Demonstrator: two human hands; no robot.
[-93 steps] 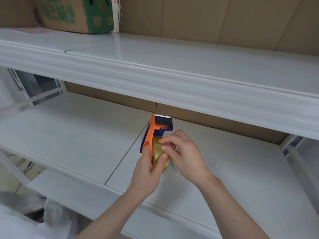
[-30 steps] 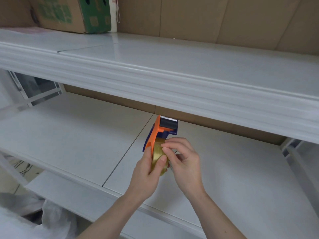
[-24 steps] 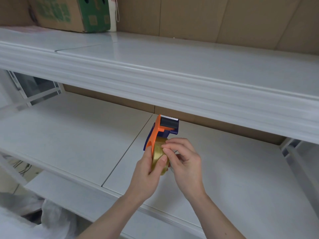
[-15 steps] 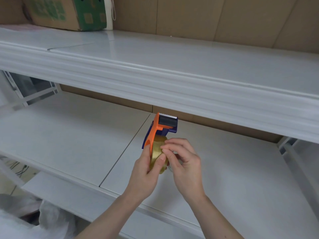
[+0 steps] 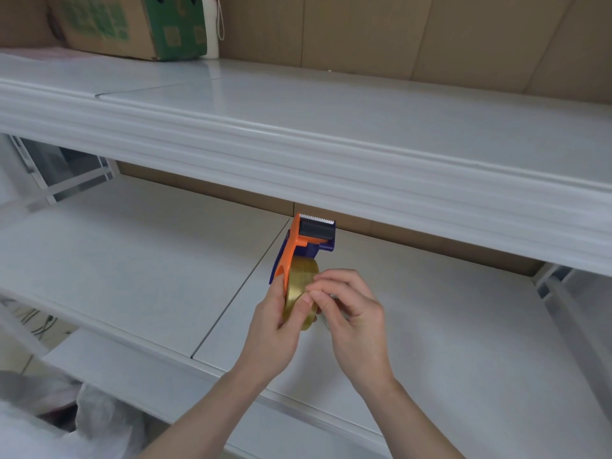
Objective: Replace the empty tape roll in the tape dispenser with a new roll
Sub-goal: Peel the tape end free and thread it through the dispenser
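- Head view: dispenser upright over the lower shelf, my left hand clamped on it.
- Roll seated in dispenser; right hand fingertips pinched at its face.
- Advice: steady the roll, lift the tape end gently.

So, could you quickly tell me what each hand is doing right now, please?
Left hand: closed around the tape dispenser and its tape roll.
Right hand: fingertips pinched at the roll's surface.

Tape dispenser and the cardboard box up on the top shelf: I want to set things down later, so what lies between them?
In the head view, only the upper shelf separates the tape dispenser from the cardboard box; that stretch looks bare.
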